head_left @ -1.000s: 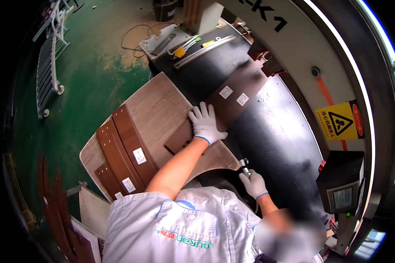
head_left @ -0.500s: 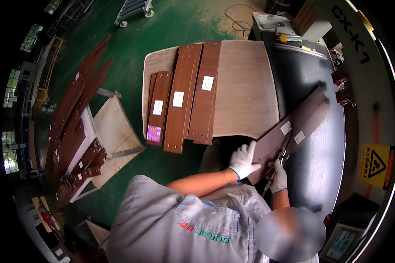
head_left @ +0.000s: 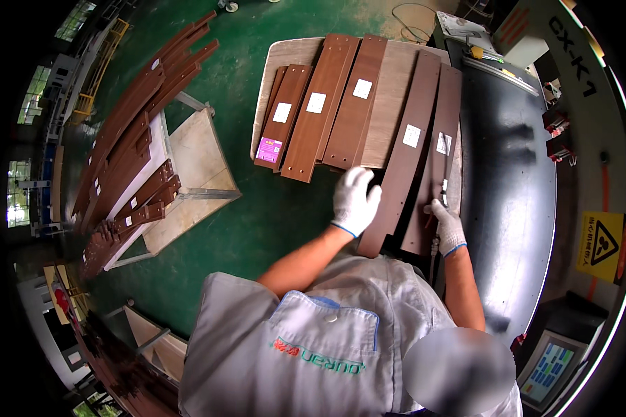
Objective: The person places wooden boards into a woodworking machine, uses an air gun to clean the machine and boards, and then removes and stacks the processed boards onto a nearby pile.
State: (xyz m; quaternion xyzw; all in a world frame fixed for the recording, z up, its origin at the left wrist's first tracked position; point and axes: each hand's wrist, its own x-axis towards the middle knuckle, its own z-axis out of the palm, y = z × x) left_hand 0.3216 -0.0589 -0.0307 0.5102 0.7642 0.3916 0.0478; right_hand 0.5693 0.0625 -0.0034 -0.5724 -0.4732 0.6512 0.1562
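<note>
My left hand (head_left: 357, 201), in a white glove, is open in the air beside a long reddish-brown board (head_left: 399, 160), whose top has a white label. My right hand (head_left: 448, 228), gloved too, is closed round an air blow gun (head_left: 444, 194) with its nozzle pointing away from me. A hose trails from the gun toward my body. Under the gun lies a second brown board (head_left: 431, 167), also labelled. A narrow gap parts the two boards, and their near ends overhang the table's near edge.
Several labelled brown boards (head_left: 336, 97) lie on a curved-edge wooden table (head_left: 285, 50). At right is a black machine bed (head_left: 501, 181); a control screen (head_left: 551, 372) stands near me. More boards (head_left: 118, 149) rest on a cart (head_left: 195, 156) at left.
The two boards have gone from the dark machine bed onto the wooden table and now lie apart. My left hand has come off them; my right hand still holds the blow gun.
</note>
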